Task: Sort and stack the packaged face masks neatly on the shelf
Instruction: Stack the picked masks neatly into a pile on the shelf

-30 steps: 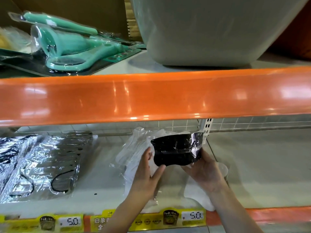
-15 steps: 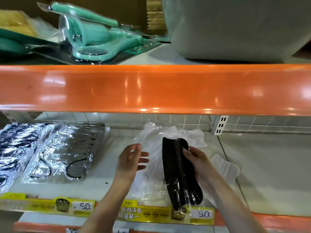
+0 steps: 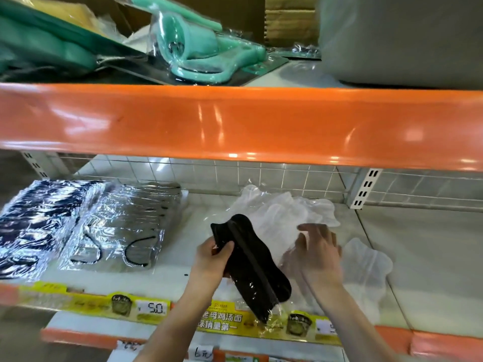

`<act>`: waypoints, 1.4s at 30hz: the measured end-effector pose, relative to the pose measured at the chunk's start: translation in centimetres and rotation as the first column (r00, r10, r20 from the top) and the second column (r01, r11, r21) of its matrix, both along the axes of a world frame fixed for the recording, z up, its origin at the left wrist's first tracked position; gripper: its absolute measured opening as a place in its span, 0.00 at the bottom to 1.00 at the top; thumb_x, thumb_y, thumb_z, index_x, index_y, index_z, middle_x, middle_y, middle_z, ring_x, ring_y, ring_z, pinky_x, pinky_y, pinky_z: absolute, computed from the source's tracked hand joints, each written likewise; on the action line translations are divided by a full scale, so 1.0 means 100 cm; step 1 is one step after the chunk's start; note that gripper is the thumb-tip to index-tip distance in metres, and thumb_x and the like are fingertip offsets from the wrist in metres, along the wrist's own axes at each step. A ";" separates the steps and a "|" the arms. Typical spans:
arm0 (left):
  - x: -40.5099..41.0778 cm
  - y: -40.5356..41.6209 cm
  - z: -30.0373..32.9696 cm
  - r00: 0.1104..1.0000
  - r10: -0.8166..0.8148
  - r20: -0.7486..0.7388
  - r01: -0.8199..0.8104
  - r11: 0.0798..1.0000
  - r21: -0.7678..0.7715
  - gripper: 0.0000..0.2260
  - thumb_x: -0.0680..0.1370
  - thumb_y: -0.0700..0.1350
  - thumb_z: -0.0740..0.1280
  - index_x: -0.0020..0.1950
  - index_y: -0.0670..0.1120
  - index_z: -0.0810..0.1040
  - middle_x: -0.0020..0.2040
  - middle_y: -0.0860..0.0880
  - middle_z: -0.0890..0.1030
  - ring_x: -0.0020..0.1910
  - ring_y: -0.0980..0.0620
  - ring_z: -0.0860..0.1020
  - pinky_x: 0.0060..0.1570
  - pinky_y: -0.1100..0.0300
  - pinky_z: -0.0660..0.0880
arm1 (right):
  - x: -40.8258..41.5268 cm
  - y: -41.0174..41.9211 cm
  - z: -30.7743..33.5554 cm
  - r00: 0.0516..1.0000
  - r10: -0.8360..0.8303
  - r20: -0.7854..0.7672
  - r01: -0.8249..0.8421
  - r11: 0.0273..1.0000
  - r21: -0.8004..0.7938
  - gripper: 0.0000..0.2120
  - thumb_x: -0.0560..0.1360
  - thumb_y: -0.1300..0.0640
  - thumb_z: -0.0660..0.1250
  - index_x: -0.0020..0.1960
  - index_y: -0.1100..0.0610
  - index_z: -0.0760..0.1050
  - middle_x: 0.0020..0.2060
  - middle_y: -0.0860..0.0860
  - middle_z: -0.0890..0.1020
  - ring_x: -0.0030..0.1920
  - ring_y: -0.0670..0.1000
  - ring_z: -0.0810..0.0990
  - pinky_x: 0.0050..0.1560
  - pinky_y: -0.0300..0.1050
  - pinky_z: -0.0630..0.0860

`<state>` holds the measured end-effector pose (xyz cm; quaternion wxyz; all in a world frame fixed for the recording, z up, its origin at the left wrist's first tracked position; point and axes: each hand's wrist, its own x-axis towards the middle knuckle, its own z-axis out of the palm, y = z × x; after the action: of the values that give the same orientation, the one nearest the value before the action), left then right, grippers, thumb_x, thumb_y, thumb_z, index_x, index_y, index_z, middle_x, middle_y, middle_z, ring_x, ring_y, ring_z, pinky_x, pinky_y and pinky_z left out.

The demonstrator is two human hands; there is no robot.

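My left hand grips a black face mask in clear wrap, held edge-up above the front of the white shelf. My right hand, blurred and with spread fingers, rests on a loose pile of white packaged masks. Another white packaged mask lies just right of that hand. At the shelf's left lie a row of grey packaged masks with black ear loops and a row of dark packaged masks.
A wide orange shelf beam hangs low over the mask shelf. Teal plastic goods and a grey bin sit on the upper shelf. Yellow price labels line the front edge. A wire grid backs the shelf.
The black mask passed from my right hand to my left hand. My right hand moved right onto the white mask pile. The view shifted left and down.
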<state>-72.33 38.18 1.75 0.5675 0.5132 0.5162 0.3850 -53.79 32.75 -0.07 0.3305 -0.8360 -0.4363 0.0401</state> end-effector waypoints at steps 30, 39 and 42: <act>-0.018 0.019 -0.026 0.902 0.144 0.407 0.000 0.942 -0.334 0.11 0.80 0.32 0.57 0.59 0.38 0.74 0.43 0.40 0.82 0.43 0.42 0.81 0.34 0.51 0.81 | -0.026 0.020 -0.015 0.907 -0.044 -0.418 0.159 0.957 0.244 0.13 0.80 0.61 0.58 0.63 0.57 0.73 0.63 0.52 0.72 0.65 0.53 0.70 0.58 0.40 0.65; -0.025 0.029 -0.018 0.783 0.241 0.574 -0.003 0.923 -0.384 0.13 0.81 0.34 0.54 0.63 0.37 0.72 0.50 0.37 0.80 0.46 0.43 0.79 0.40 0.52 0.79 | -0.077 0.018 -0.021 0.868 0.387 0.310 -0.351 0.922 -0.167 0.27 0.72 0.35 0.55 0.57 0.53 0.78 0.58 0.50 0.80 0.58 0.53 0.79 0.63 0.56 0.72; -0.030 0.036 -0.019 0.808 0.218 0.547 -0.017 0.938 -0.347 0.14 0.81 0.33 0.54 0.64 0.37 0.72 0.51 0.38 0.79 0.45 0.45 0.79 0.35 0.60 0.79 | -0.093 0.025 -0.020 0.831 0.421 0.364 -0.362 0.905 -0.222 0.32 0.69 0.32 0.56 0.59 0.55 0.79 0.58 0.52 0.80 0.56 0.53 0.80 0.60 0.57 0.75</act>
<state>-75.30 41.79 -0.20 0.7486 0.2377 0.4069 0.4664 -63.11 35.25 -2.04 0.1569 -0.7400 -0.6531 -0.0349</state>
